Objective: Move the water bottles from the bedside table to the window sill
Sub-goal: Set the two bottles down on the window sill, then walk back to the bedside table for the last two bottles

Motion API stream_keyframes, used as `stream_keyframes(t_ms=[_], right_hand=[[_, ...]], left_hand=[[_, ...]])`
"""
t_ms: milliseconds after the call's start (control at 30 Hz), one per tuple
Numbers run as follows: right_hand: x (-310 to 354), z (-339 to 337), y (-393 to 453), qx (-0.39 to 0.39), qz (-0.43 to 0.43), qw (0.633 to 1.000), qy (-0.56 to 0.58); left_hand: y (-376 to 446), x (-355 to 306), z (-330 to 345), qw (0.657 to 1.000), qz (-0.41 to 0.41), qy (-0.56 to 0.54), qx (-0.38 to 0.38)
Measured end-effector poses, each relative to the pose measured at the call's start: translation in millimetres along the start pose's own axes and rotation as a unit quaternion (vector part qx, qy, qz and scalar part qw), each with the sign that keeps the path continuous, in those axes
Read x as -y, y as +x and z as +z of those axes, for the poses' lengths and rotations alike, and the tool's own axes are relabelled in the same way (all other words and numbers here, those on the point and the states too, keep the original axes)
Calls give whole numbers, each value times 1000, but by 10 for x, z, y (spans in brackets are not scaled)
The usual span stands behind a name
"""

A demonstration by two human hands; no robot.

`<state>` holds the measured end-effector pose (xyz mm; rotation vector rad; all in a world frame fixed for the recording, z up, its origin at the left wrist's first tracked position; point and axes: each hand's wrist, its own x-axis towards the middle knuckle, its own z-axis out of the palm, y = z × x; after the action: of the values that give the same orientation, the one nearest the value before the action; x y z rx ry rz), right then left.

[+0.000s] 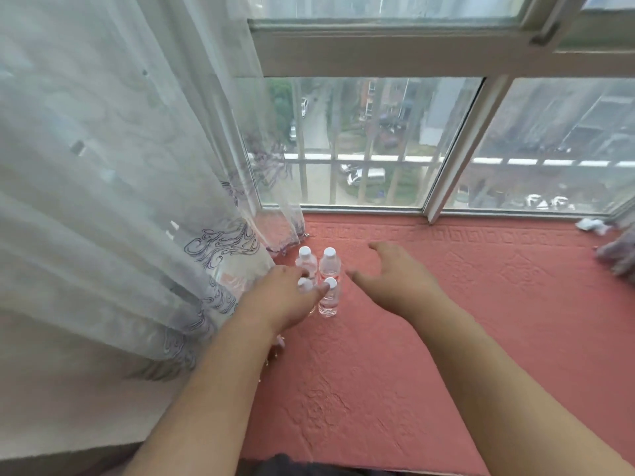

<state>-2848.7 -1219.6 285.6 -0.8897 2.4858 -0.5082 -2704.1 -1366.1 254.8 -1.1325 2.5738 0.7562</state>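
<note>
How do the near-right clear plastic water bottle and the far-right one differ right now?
The near-right clear plastic water bottle has the left hand touching its cap; the far-right clear plastic water bottle stands untouched. The near one sits closer to the person, the far one nearer the window. Both are upright, white-capped, on the pink textured sill cover.

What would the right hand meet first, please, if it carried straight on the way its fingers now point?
Probably nothing close: the right hand, open, points toward the window glass across bare pink sill cover. The bottles stand to its left, off that line, though depth is hard to judge.
</note>
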Motion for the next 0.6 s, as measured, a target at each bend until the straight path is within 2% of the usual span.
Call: stream_keyframes(t_ms=[267, 400, 600], right_hand=[[409, -847, -1003, -122, -38, 992, -4], [577, -951, -1515, -193, -9, 981, 3], [655, -781, -2213, -225, 67, 972, 19]], left_hand=[[-1017, -473, -882, 983, 138, 18, -116], [-1372, -528, -1133, 970, 209, 32, -121], [-1707, -450, -1148, 953, 284, 58, -89]])
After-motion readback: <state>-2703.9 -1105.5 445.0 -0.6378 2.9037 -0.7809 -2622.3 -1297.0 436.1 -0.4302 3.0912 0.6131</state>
